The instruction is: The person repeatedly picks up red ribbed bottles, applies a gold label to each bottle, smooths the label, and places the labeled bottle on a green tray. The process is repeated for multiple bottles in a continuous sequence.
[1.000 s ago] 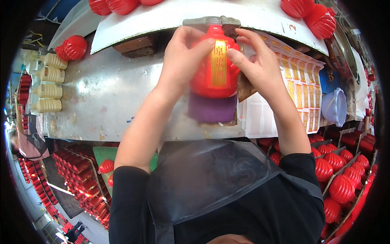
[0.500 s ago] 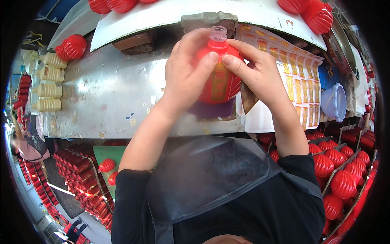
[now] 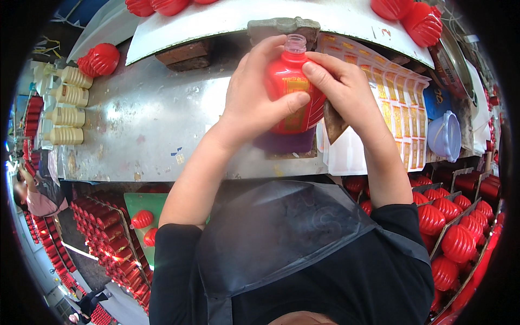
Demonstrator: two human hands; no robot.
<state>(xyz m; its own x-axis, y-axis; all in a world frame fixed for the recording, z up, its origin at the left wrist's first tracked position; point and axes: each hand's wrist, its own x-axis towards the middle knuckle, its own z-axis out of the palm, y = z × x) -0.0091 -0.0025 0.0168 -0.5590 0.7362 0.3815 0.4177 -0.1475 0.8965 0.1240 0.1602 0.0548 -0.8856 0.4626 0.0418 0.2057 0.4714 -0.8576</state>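
A round red glass bottle (image 3: 276, 76) with a clear threaded neck stands upright above a dark purple pad (image 3: 287, 143). On its near side is a tall gold label (image 3: 296, 119). My left hand (image 3: 254, 95) wraps the bottle's left side, its thumb lying across the label's middle. My right hand (image 3: 346, 89) grips the right shoulder, with the thumb near the label's top right corner. Below the right palm juts a brown, flat, pointed piece (image 3: 335, 125); its upper end is hidden, and whether the hand holds it is unclear.
Sheets of gold labels (image 3: 401, 114) lie on the metal table (image 3: 135, 135), right of the bottle. A lilac bucket (image 3: 445, 136) stands beyond them. Cream bottles (image 3: 72, 96) line the left end. Red bottles fill crates (image 3: 447, 227) at lower right. A white board (image 3: 216, 19) spans the back.
My left thumb has slid down from the label's top to its middle. The right thumb has shifted up slightly. The bottle stays in both hands.
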